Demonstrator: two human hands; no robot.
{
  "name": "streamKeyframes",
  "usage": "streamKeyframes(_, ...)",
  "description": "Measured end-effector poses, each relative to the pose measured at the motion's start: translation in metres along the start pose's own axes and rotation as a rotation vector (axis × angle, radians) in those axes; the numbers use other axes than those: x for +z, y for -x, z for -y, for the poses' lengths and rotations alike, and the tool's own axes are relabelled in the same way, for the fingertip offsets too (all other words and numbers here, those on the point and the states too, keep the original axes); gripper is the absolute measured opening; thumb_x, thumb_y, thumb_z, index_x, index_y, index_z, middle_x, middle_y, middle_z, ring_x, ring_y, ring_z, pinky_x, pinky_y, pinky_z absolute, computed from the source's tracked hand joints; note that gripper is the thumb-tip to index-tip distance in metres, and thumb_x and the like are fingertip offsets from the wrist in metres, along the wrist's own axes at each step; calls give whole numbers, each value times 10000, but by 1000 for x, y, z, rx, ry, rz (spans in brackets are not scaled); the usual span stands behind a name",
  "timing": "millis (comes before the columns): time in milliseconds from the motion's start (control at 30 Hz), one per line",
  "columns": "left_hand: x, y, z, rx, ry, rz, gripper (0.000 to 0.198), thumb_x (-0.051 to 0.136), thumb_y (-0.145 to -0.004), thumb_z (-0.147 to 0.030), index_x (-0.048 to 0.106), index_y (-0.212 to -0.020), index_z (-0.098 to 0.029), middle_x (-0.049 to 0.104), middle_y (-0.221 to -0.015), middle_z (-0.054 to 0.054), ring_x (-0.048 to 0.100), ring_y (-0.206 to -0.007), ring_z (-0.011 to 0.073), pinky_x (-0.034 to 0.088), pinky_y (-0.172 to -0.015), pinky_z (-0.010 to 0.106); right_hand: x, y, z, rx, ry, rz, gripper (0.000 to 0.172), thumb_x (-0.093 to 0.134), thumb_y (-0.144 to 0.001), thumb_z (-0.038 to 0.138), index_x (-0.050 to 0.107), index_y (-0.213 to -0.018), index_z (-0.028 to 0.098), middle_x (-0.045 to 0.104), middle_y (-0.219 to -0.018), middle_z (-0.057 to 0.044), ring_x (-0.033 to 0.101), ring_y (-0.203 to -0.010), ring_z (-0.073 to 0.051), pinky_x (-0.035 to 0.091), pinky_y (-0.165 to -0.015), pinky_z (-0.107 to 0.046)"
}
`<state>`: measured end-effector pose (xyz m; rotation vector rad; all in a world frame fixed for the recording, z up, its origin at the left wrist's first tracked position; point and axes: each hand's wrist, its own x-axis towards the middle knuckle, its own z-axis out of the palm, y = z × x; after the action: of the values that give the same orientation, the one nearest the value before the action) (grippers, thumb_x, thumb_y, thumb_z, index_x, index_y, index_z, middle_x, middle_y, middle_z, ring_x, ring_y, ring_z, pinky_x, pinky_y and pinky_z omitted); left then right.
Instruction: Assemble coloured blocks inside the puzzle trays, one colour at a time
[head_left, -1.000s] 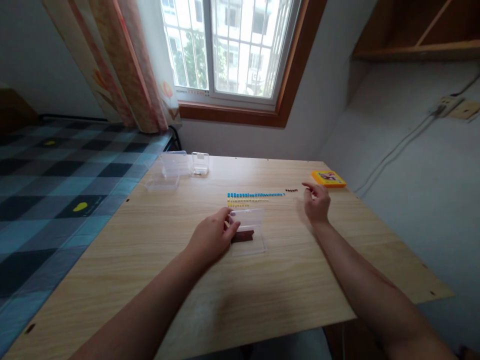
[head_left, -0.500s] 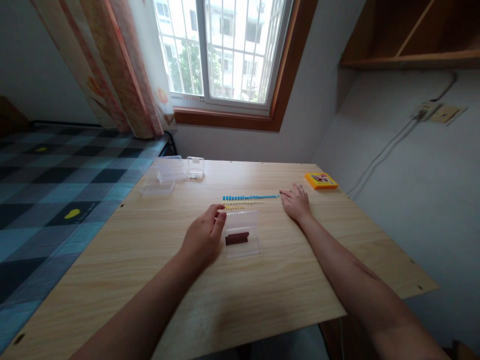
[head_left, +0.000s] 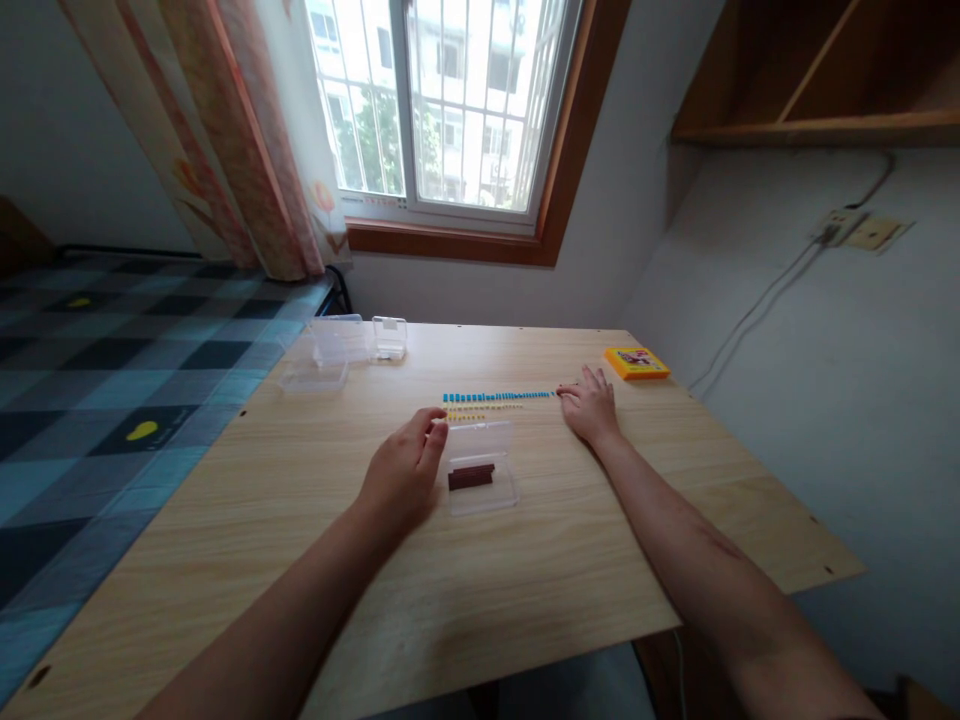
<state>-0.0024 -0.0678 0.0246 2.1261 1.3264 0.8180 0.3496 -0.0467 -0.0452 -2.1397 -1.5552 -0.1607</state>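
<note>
A row of small blue pieces point(head_left: 495, 397) runs across the table, with shorter rows of small yellow pieces point(head_left: 466, 417) just nearer to me. At the right end of the blue row, my right hand point(head_left: 590, 408) rests palm down with its fingers spread, the index fingertip close to the last piece. My left hand point(head_left: 401, 465) lies at the left ends of the rows. Its index finger and thumb are slightly apart and show nothing between them; the other fingers are mostly hidden. Beside it stands an opened clear plastic case point(head_left: 506, 490) holding dark brown strips point(head_left: 471, 477).
Clear plastic boxes point(head_left: 315, 378) stand at the table's back left, with a smaller clear box point(head_left: 390, 340) beside them. A yellow-orange box point(head_left: 637, 363) lies at the back right. The wooden table point(head_left: 480, 580) borders a checked bed point(head_left: 150, 340) on the left.
The whole view has shifted slightly. My right index finger appears to have moved a little at the end of the blue row; my left hand stays in place.
</note>
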Motion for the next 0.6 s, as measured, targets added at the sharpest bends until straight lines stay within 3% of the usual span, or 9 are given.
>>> streamKeyframes(133, -1, 0, 0, 16, 2, -16, 503, 308, -1012, -506, 619, -1238, -182, 739, -1023, 105, 706, -887, 265, 505, -722, 357, -9, 7, -1, -17, 28, -51, 200, 640, -861, 263, 822, -941, 243, 452, -1592, -94, 268, -1519, -377, 216, -1212, -600)
streamKeyframes(233, -3, -1, 0, 50, -2, -39, 474, 325, -1014, -489, 641, -1188, -181, 743, -989, 97, 705, -888, 262, 515, -730, 361, -18, 11, -2, -26, 18, -35, 185, 662, -851, 285, 819, -927, 223, 507, -1531, -116, 391, -1442, -330, 289, -1204, -477)
streamKeyframes(367, -1, -2, 1, 110, 4, -75, 380, 459, -974, -462, 656, -1146, -186, 744, -953, 75, 702, -833, 235, 540, -763, 368, -25, 11, -1, 22, 13, 10, 243, 659, -863, 319, 823, -1008, 214, 678, -1230, -124, 595, -1161, -275, 442, -1051, -373)
streamKeyframes(433, 3, -2, 4, 153, 14, -82, 340, 548, -931, -418, 653, -1150, -181, 742, -956, 71, 704, -845, 229, 555, -801, 378, -27, 10, 0, 43, 16, 35, 228, 651, -871, 330, 829, -960, 219, 714, -1093, -105, 627, -1059, -266, 479, -955, -356)
streamKeyframes(600, 9, -2, 10, 226, 18, -126, 319, 600, -899, -314, 646, -1183, -175, 739, -1035, 88, 702, -960, 242, 566, -898, 426, -41, 14, 10, 38, -17, 103, 209, 634, -888, 291, 822, -913, 202, 762, -978, -97, 668, -902, -239, 489, -778, -323)
